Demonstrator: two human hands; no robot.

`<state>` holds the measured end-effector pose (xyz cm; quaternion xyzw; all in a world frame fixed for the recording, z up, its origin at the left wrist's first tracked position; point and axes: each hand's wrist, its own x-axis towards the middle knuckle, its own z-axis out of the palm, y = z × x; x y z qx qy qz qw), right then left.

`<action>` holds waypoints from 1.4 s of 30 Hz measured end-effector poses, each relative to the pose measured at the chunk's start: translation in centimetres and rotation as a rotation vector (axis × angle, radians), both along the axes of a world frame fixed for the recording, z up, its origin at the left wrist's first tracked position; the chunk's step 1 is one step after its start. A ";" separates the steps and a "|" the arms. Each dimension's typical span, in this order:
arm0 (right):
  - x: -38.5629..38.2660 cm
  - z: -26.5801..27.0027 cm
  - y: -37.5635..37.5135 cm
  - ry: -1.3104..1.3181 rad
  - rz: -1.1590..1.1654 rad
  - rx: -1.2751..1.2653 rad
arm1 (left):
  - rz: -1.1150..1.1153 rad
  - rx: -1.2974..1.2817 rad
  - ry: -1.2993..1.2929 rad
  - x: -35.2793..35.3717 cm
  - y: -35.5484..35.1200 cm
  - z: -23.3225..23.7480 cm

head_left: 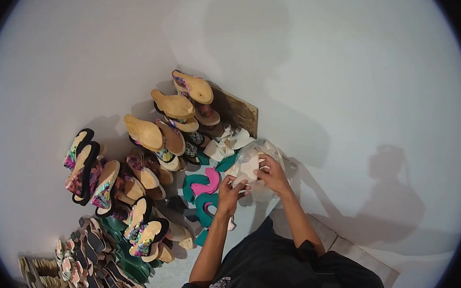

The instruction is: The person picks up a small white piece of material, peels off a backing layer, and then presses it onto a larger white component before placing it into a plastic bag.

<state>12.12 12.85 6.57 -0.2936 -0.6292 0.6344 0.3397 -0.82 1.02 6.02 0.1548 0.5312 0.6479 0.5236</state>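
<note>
Between both hands is a flat, cream-white cut piece with a curved outline. My left hand pinches its lower left edge, fingers bent around it. At its right side, my right hand grips the same piece between thumb and fingers. Just behind and under them lies a clear plastic bag, partly covered by the hands. To the left of my left hand rest a pink curved cutout and teal cutouts. A heap of white scraps sits beyond the hands.
Several wedge sandals with tan soles are stacked against the wall at left. Floral sandals with black edges stand farther left. Dark green pieces and piled soles lie lower left. A wooden board leans behind the scraps.
</note>
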 end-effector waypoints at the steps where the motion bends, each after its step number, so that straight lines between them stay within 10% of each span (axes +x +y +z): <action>1: -0.2 1.2 -0.7 0.065 -0.044 -0.117 | 0.013 0.020 -0.008 0.1 0.1 0.4; 18: 0.0 -0.1 -1.1 -0.103 -0.231 -0.220 | -0.031 0.161 -0.057 0.4 -0.2 1.6; 24: 0.0 0.1 -1.6 0.195 -0.216 -0.652 | -0.073 0.204 -0.111 0.4 -0.3 2.2; 42: -0.1 0.8 -1.7 0.025 -0.302 -0.125 | -0.097 0.045 -0.093 1.4 -0.1 3.7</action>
